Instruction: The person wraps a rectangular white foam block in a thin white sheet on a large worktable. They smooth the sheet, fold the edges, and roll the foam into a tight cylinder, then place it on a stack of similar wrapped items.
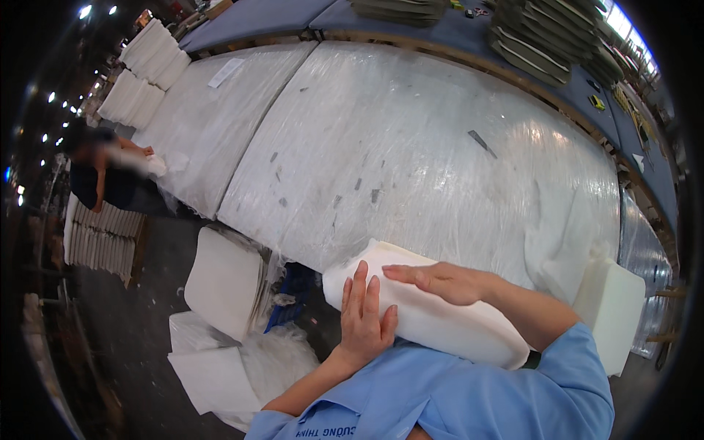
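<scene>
A thick white cushion-like pad (pixel 455 323) with rounded edges lies tilted against my body, at the near edge of the plastic-covered table. My left hand (pixel 364 317) rests on its left end with fingers stretched out. Across its upper face lies my right hand (pixel 447 283), flat, the fingers extended and close together. Neither hand grips the pad. Whether it is bare foam or has a thin white cover on it, I cannot tell.
Clear plastic film wraps the table (pixel 411 154). Limp white sheeting (pixel 554 235) and white pads (pixel 610 312) are at the right. White panels (pixel 224 282) stand at lower left. Another person (pixel 117 169) works at far left. Dark stacked sheets (pixel 543 33) sit on a blue-grey bench beyond.
</scene>
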Available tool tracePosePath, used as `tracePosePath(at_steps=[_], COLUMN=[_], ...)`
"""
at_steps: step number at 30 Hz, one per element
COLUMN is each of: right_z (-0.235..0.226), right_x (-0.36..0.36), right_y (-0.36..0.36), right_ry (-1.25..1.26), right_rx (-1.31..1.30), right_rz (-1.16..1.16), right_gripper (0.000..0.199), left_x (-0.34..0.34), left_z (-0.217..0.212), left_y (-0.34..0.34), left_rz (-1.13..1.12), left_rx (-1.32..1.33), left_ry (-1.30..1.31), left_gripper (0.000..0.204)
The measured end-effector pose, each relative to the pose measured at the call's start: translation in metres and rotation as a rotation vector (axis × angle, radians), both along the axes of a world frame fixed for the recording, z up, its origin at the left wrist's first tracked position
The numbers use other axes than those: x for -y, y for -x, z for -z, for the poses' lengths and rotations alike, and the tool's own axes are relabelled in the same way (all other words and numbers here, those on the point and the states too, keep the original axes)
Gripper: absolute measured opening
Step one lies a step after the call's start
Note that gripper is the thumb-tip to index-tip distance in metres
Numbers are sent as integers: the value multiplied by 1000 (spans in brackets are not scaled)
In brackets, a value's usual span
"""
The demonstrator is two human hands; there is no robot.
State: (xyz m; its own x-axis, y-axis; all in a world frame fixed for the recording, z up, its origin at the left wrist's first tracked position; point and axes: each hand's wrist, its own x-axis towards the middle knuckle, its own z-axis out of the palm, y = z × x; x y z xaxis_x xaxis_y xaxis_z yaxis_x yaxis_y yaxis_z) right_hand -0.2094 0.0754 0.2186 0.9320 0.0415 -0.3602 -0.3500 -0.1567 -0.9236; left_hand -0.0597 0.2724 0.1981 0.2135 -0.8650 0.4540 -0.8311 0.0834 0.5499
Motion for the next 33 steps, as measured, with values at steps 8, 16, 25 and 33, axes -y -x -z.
tracePosePath(at_steps=[8,16,25,33], right_z=[7,23,25,52], right_x=[16,16,-13,-6], right_y=[-25,-31,-101,-97], right_ry=[-11,130,232,27], right_rx=[-101,-279,-74,-322], right_rz=[10,188,78,190], right_gripper=[74,72,55,52], left_x=[4,-21,10,14], left_z=[3,5,15,11], left_y=[-12,-39,-38,-55], left_rz=[114,-149,-164,-73], left_rx=[-104,-481,-915,-1177], left_ry=[108,-30,-126,-276], left_gripper=[76,75,71,69])
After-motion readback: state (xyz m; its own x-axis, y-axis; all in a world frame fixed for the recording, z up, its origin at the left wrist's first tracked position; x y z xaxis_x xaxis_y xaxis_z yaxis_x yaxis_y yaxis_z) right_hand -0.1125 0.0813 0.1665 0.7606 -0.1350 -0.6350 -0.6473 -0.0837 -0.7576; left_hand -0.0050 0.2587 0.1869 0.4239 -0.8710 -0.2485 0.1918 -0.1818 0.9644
